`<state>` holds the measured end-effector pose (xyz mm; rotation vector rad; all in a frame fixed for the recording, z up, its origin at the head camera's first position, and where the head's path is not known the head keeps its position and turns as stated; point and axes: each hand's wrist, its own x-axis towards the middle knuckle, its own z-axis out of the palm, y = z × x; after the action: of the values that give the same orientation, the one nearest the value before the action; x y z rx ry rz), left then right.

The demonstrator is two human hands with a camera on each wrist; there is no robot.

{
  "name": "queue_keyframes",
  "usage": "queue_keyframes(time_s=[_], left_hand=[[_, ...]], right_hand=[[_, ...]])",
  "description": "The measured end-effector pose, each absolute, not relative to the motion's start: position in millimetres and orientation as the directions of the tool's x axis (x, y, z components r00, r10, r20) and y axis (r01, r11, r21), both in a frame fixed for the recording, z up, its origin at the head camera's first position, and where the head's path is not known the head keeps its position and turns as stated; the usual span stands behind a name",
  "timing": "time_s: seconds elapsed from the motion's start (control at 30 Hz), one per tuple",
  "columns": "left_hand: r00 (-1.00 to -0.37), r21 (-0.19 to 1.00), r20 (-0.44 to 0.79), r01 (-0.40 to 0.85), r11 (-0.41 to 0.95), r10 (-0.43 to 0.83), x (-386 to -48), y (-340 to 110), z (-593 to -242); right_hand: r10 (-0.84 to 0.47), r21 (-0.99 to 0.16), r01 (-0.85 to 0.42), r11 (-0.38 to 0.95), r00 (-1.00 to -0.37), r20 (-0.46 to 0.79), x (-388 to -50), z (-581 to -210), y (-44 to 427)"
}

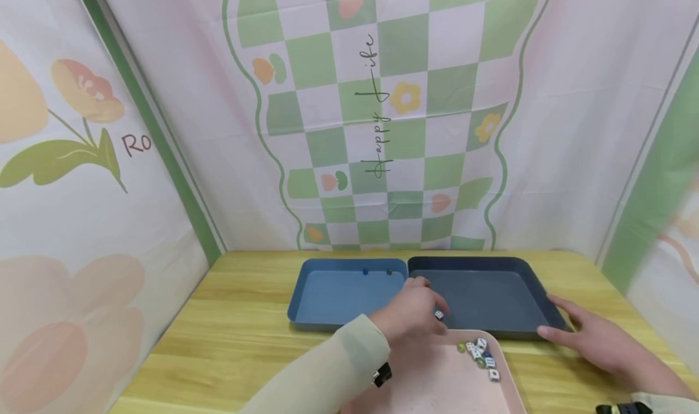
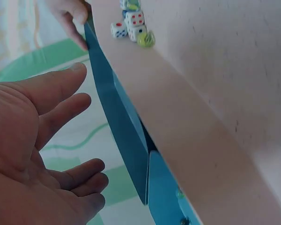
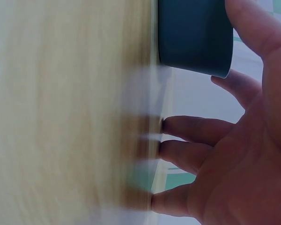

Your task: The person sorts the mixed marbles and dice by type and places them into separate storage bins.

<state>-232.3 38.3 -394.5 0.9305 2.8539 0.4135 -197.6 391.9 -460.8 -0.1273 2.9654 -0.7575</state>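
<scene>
My left hand (image 1: 412,311) hangs over the place where the blue tray (image 1: 338,292) and the dark navy tray (image 1: 480,298) meet. Its thumb and fingers are apart in the left wrist view, with nothing between them. One white die (image 1: 438,314) shows beside these fingertips in the head view; whether it lies in the navy tray or is in the air I cannot tell. My right hand (image 1: 595,335) holds the navy tray's near right corner between thumb and index finger, its other fingers (image 3: 192,126) reaching down by the table.
The pink tray (image 1: 426,377) stands nearest, with several white dice (image 1: 475,350) and a yellow-green marble (image 2: 146,39) in its far right corner. Two small dark balls, one a blue ball (image 1: 365,272), lie in the blue tray. Behind the wooden table (image 1: 246,305) hangs a patterned curtain (image 1: 404,159).
</scene>
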Motion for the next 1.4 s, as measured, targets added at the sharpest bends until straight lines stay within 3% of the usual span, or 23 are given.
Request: queue_keyframes(time_s=[0.3, 0.83, 1.4], left_hand=[[-0.784, 0.181, -0.039, 0.605, 0.776, 0.620, -226.3, 53.9, -406.2], [-0.719, 0.146, -0.025, 0.685, 0.714, 0.695, -225.7, 63.3, -419.6], [-0.734, 0.129, -0.101, 0.660, 0.740, 0.672, -222.0, 70.6, -430.9]], right_hand=[[-0.101, -0.487, -0.073, 0.870, -0.994, -0.032, -194.6, -459.8, 389.4], [-0.106, -0.486, -0.082, 0.870, -0.994, -0.022, -194.5, -461.3, 390.2], [-0.105, -0.492, -0.065, 0.868, -0.993, -0.053, -195.5, -459.9, 391.3]])
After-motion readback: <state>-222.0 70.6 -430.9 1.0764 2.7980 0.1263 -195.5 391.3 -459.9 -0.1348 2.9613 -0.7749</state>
